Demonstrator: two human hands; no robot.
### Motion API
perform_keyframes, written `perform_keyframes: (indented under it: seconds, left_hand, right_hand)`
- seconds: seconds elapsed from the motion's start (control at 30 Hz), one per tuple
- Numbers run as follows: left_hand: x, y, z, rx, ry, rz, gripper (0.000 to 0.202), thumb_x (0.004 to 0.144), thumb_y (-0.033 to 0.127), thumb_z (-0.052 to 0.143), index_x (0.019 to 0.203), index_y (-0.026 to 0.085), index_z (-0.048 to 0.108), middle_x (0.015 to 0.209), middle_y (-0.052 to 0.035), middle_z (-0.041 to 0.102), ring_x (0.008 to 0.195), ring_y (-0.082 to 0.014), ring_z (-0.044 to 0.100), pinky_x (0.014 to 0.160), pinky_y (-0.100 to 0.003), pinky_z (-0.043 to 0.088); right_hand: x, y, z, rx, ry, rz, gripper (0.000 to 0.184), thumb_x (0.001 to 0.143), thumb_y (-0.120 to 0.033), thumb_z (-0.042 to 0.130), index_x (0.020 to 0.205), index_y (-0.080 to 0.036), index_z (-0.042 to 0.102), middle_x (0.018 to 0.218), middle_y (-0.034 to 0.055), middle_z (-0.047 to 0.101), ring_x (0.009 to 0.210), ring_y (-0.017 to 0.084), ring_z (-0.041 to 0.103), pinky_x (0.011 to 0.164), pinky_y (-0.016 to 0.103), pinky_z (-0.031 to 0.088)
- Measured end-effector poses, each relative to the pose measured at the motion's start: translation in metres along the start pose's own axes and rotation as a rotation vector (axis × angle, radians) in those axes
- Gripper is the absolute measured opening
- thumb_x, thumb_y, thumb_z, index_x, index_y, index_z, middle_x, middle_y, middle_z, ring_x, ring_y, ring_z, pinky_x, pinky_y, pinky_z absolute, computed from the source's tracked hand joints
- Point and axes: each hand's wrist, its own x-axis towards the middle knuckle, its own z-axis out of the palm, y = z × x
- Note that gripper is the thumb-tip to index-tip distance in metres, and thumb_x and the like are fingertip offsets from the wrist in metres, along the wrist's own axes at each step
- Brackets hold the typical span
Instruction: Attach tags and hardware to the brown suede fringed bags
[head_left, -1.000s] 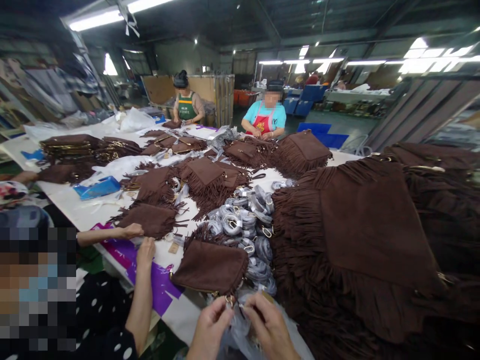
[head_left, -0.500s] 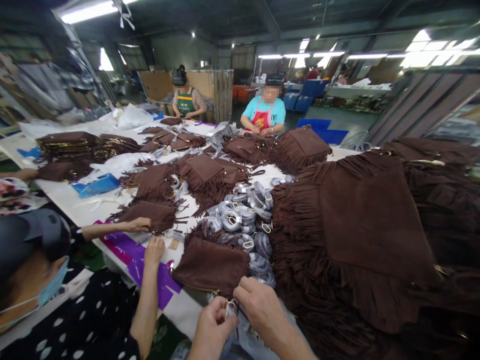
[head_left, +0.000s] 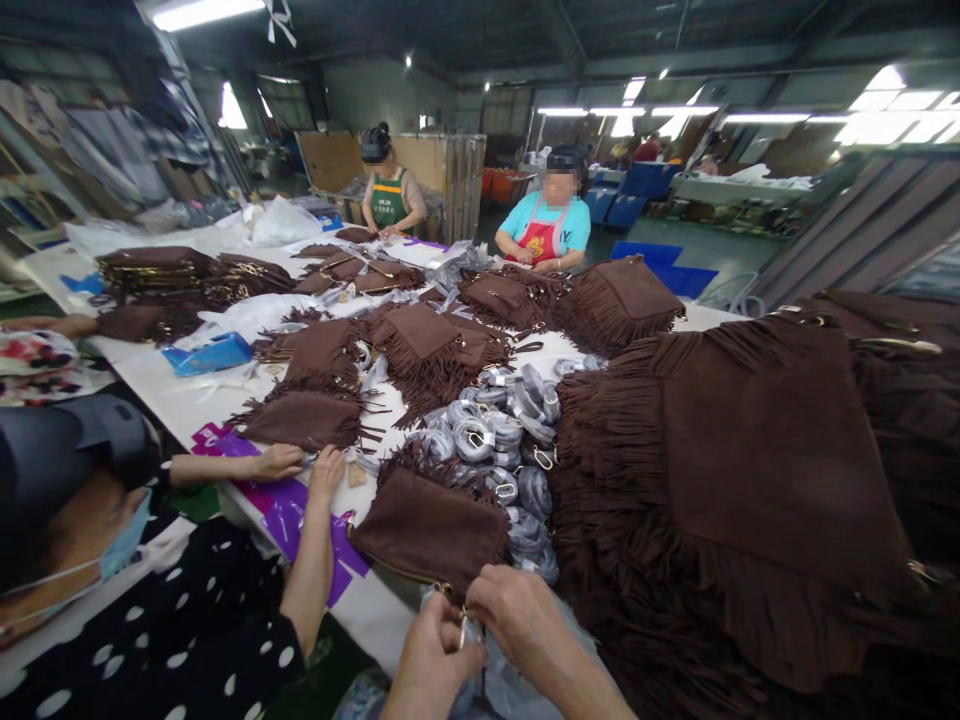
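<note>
White table point(head_left: 379, 610): brown pouch point(head_left: 433, 525) just beyond left grip point(head_left: 435, 652) and right grip point(head_left: 521, 615), both pinching a clasp point(head_left: 463, 627)

Dark, seemingly beamed ceiling point(head_left: 495, 30), bright tube light point(head_left: 208, 12), glaring windows point(head_left: 885, 103), grey-green floor point(head_left: 750, 243), brown partition point(head_left: 337, 162)

Workshop: fringed bags point(head_left: 780, 450), aproned workers point(head_left: 543, 236)

Pouch point(head_left: 435, 525): matt brown, suede-like, soft nap; zipper edge point(head_left: 401, 570) gold-toned metal. Clip point(head_left: 463, 630): shiny metal. Coiled straps point(head_left: 474, 440): wrapped in clear, glossy, crinkled plastic, gold-toned metal links showing. Large fringed bag point(head_left: 780, 470): same matt, suede-like surface, strips dull. Tabletop point(head_left: 161, 395): pale, smooth. Purple sheet point(head_left: 285, 525), blue packet point(head_left: 206, 355): glossy plastic. Tag point(head_left: 356, 474): matt tan, card-like. Polka-dot sleeve point(head_left: 259, 650): matt cloth.
</note>
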Motion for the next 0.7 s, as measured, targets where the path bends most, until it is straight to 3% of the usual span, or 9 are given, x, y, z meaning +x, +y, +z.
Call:
perform_keyframes:
  seconds: [0.17,0.27,0.33,0.4,0.57,0.7]
  left_hand:
    - [-0.001,-0.005,0.001,-0.025,-0.039,0.02,0.037,0.057,0.025,0.071,0.082,0.022,0.043,0.049,0.0099,0.051,0.045,-0.0092,0.046,0.047,-0.019,0.032]
    - [-0.009,0.01,0.0,-0.066,-0.106,0.022,0.038,0.065,0.043,0.071,0.082,0.022,0.044,0.053,0.0093,0.048,0.049,-0.0102,0.047,0.049,-0.02,0.034]
    - [-0.012,0.02,-0.002,-0.067,-0.118,0.022,0.039,0.073,0.057,0.06,0.078,0.022,0.044,0.058,0.0075,0.046,0.054,-0.0114,0.047,0.052,-0.022,0.036]
    - [-0.013,0.025,-0.004,-0.003,-0.088,0.041,0.04,0.079,0.061,0.049,0.073,0.021,0.044,0.062,0.0056,0.044,0.059,-0.0128,0.047,0.054,-0.023,0.036]
    - [-0.011,0.033,-0.008,0.498,0.066,0.23,0.025,0.087,0.035,0.038,0.067,0.021,0.043,0.062,0.0006,0.048,0.063,-0.0172,0.05,0.06,-0.028,0.03]
    - [-0.013,0.042,-0.014,0.843,0.147,0.393,0.024,0.091,0.024,0.033,0.072,0.022,0.047,0.06,-0.0008,0.052,0.059,-0.0185,0.055,0.058,-0.031,0.023]
  right_hand:
    - [-0.001,-0.001,-0.007,0.346,-0.028,0.178,0.024,0.072,0.0,0.057,0.077,-0.023,0.06,0.063,-0.0062,0.065,0.059,0.014,0.06,0.054,0.022,0.032]
    - [-0.001,0.001,-0.008,0.449,-0.032,0.207,0.023,0.07,0.0,0.054,0.073,-0.024,0.056,0.058,-0.0083,0.057,0.056,0.013,0.055,0.054,0.021,0.03]
    - [-0.002,0.003,-0.007,0.462,-0.029,0.202,0.023,0.07,-0.001,0.053,0.073,-0.024,0.055,0.058,-0.0084,0.056,0.057,0.012,0.054,0.054,0.021,0.03]
    - [-0.002,0.003,-0.005,0.46,-0.028,0.195,0.023,0.07,-0.001,0.053,0.074,-0.024,0.055,0.058,-0.0081,0.056,0.057,0.013,0.054,0.055,0.021,0.031]
    - [-0.003,0.002,-0.005,0.496,-0.057,0.223,0.023,0.071,0.0,0.057,0.074,-0.023,0.055,0.061,-0.0073,0.056,0.06,0.014,0.056,0.056,0.022,0.034]
    - [-0.007,0.006,-0.01,0.53,0.086,0.189,0.016,0.084,-0.007,0.054,0.079,-0.022,0.057,0.077,-0.0022,0.06,0.073,0.016,0.058,0.066,0.025,0.041]
